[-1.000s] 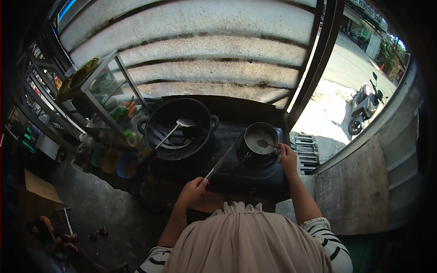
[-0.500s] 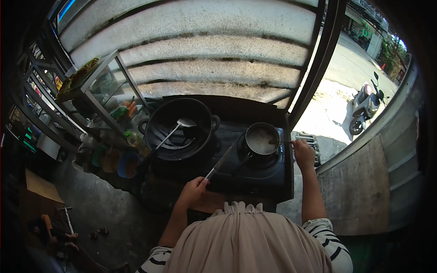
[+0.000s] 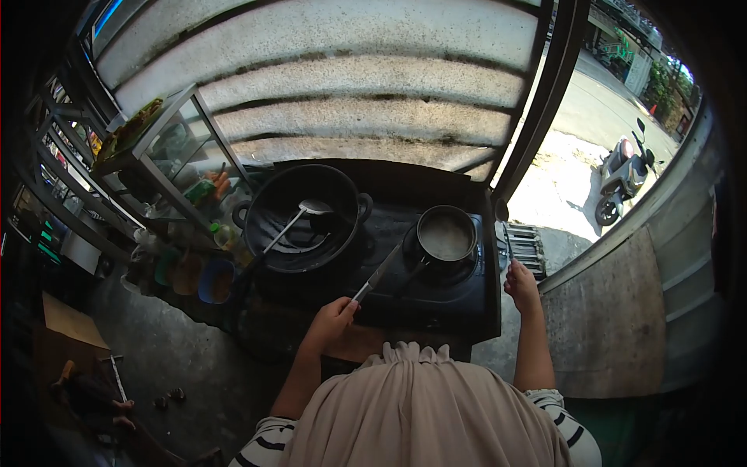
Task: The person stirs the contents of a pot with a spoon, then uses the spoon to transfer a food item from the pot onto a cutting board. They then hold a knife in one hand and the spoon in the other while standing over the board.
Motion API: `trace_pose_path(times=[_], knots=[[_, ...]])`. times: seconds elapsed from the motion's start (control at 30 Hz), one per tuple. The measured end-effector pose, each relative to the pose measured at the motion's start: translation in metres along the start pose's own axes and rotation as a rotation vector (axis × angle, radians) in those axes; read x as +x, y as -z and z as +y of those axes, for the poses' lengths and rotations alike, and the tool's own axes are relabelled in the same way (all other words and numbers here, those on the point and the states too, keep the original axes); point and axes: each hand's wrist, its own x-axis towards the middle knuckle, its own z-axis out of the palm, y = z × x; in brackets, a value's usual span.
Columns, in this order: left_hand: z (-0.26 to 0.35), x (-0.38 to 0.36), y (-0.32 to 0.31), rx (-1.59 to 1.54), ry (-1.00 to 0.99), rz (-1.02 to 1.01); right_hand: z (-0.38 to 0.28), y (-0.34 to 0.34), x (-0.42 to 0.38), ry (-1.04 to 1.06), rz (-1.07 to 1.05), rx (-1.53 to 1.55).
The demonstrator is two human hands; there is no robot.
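Note:
My left hand [image 3: 334, 317] is closed around the handle of a knife [image 3: 380, 272], whose long blade slants up and right over the stove's front. My right hand [image 3: 522, 284] grips the handle of a spoon [image 3: 503, 211], held upright just past the stove's right edge, bowl at the top. Left of it, a small saucepan [image 3: 446, 235] with whitish, cloudy liquid sits on the right burner, its handle toward me. A large black wok [image 3: 268, 189] stands on the left burner, with a long-handled metal turner [image 3: 314, 207] lying inside it.
The black stove [image 3: 443, 311] stands before a slatted wall. A glass display case [image 3: 183, 148], bottles and a blue container [image 3: 217, 281] are at the left. A person [image 3: 85, 397] is low at the far left. Outside, a scooter [image 3: 622, 175] is parked at the right.
My right hand has lifted the spoon out of the saucepan and moved it right, beyond the stove's edge, turning it upright. My left hand and the knife have hardly moved.

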Motion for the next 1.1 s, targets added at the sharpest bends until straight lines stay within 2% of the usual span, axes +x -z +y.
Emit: trace_pose_path(times=[0.2, 0.27, 0.3, 0.33, 0.4, 0.63, 0.7, 0.93, 1.0, 1.1], knots=[[0.0, 0.001, -0.002, -0.011, -0.008, 0.002, -0.005, -0.014, 0.007, 0.087, -0.002, -0.285], [0.001, 0.0, -0.002, -0.01, -0.006, 0.001, -0.002, -0.024, 0.013, 0.51, 0.139, -1.081], [0.001, 0.0, -0.002, -0.008, -0.006, 0.003, -0.012, -0.039, 0.006, 0.518, 0.156, -1.252], [0.002, -0.001, -0.002, -0.005, -0.007, 0.005, -0.02, -0.052, 0.001, 0.518, 0.157, -1.25], [-0.001, -0.001, 0.0, -0.002, -0.007, 0.005, -0.029, -0.071, -0.003, 0.572, 0.156, -1.596], [-0.006, -0.008, 0.005, 0.014, -0.002, 0.035, -0.03, -0.09, 0.018, 0.552, -0.085, -1.754], [-0.009, -0.009, 0.006, 0.008, -0.001, 0.042, -0.03, -0.093, 0.022, 0.441, -0.15, -1.665], [-0.011, -0.012, 0.007, 0.005, -0.004, 0.056, -0.025, -0.088, 0.032, 0.364, -0.145, -1.522], [-0.011, -0.011, 0.006, -0.002, -0.008, 0.048, -0.017, -0.08, 0.04, 0.368, -0.178, -1.371], [-0.011, -0.008, 0.006, -0.015, -0.021, 0.036, -0.018, -0.073, 0.041, 0.32, -0.159, -1.307]])
